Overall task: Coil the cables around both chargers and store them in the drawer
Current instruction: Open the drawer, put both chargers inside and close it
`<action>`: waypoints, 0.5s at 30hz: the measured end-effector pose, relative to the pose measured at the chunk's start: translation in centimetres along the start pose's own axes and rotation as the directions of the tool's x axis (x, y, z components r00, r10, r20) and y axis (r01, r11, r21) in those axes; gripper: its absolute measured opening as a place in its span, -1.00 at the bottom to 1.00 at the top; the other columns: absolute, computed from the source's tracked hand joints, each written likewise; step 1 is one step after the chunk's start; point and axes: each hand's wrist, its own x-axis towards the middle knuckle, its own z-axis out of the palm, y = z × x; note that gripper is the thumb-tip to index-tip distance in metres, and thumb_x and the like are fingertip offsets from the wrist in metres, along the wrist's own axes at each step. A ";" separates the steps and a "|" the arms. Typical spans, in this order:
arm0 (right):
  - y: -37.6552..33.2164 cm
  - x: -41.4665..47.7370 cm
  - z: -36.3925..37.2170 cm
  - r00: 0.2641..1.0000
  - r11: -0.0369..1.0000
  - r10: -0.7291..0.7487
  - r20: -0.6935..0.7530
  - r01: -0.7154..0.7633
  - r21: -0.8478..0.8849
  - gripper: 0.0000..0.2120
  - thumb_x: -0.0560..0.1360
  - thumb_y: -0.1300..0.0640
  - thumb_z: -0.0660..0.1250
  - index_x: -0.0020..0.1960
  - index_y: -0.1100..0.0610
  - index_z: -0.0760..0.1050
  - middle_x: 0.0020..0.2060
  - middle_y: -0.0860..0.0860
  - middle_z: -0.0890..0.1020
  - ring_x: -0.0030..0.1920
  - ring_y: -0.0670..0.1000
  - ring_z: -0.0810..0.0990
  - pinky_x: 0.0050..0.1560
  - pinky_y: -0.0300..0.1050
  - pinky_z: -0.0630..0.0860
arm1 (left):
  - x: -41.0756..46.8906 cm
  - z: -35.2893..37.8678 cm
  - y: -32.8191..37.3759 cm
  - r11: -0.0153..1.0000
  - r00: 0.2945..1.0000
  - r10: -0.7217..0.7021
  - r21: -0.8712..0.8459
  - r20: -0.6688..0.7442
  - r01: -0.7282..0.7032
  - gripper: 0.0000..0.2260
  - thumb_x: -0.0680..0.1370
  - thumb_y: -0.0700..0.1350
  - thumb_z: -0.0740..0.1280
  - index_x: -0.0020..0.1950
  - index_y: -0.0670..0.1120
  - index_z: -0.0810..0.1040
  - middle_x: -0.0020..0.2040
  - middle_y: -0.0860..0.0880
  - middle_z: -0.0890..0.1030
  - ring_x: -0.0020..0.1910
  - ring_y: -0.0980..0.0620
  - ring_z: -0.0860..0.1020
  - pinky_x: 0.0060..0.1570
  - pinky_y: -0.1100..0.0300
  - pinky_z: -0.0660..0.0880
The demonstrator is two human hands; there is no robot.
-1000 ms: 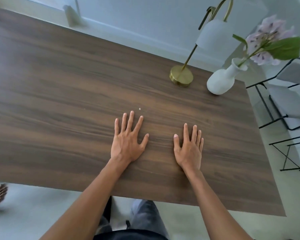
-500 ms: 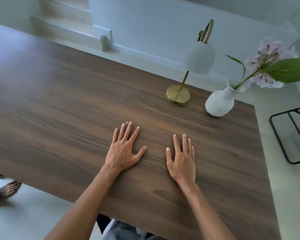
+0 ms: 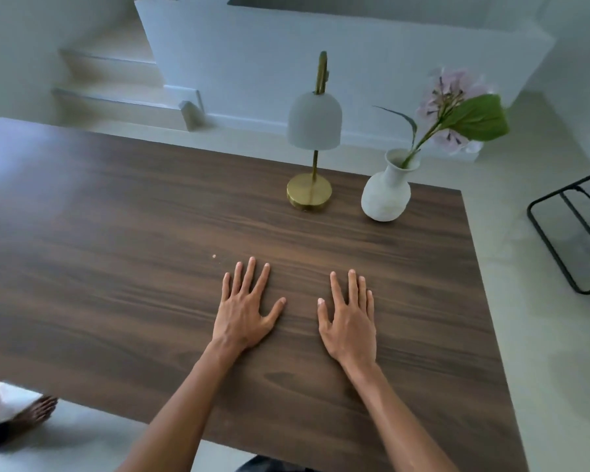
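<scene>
No brand, label or writing can be read anywhere in the view. Neither charger, cable nor drawer shows here, so where they are cannot be told.

The left hand (image 3: 244, 311) lies palm down on the dark wood-grain bench (image 3: 116, 267), fingers spread and pointing away from the person, thumb angled out toward the other hand. The right hand (image 3: 349, 318) lies flat beside it, also palm down, its fingers closer together and its thumb turned inward. Both hands are released and grasp nothing; a strip of bare bench separates the two thumbs. Both forearms are bare and reach in from the near edge of the bench, converging slightly toward the hands.

A tiny pale speck (image 3: 214, 256) sits on the bench just beyond and left of the left hand's fingertips. Farther back, near the far edge, stands a desk lamp (image 3: 314, 120) with a round brass base, a thin brass stem and a white dome shade. Just to its right stands a white ceramic vase (image 3: 385, 192) holding a pale pink flower (image 3: 450, 97) with a broad green leaf; lamp base and vase are apart.

A black metal frame (image 3: 559, 247) stands on the floor to the right of the bench. At the lower left, a bare foot (image 3: 34, 412) rests on the floor beside the bench. Pale steps (image 3: 116, 97) rise behind the bench at upper left.
</scene>
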 end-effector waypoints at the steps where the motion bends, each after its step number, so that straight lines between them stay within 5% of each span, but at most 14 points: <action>1: -0.1 0.1 0.0 1.000 1.000 0.002 0.002 -0.002 0.002 -0.40 0.62 -0.21 -0.03 0.61 -0.04 0.15 0.63 0.13 0.09 0.62 0.15 0.06 0.61 0.08 0.06 | 0.0 0.0 0.0 1.000 1.000 -0.002 0.001 0.003 0.002 -0.27 0.57 0.39 -0.01 0.66 0.12 -0.05 0.68 -0.04 -0.07 0.66 -0.07 -0.16 0.63 -0.05 -0.16; 15: -1.8 0.6 1.1 0.994 0.993 0.103 -0.044 -0.105 -0.046 -0.38 0.61 -0.19 -0.11 0.62 0.01 0.14 0.61 0.16 0.14 0.61 0.21 0.10 0.59 0.16 0.08 | 0.3 0.0 -0.3 1.000 0.999 0.013 0.005 0.038 -0.013 -0.34 0.61 0.31 -0.07 0.66 0.10 -0.08 0.68 -0.01 -0.13 0.66 -0.07 -0.19 0.63 -0.04 -0.18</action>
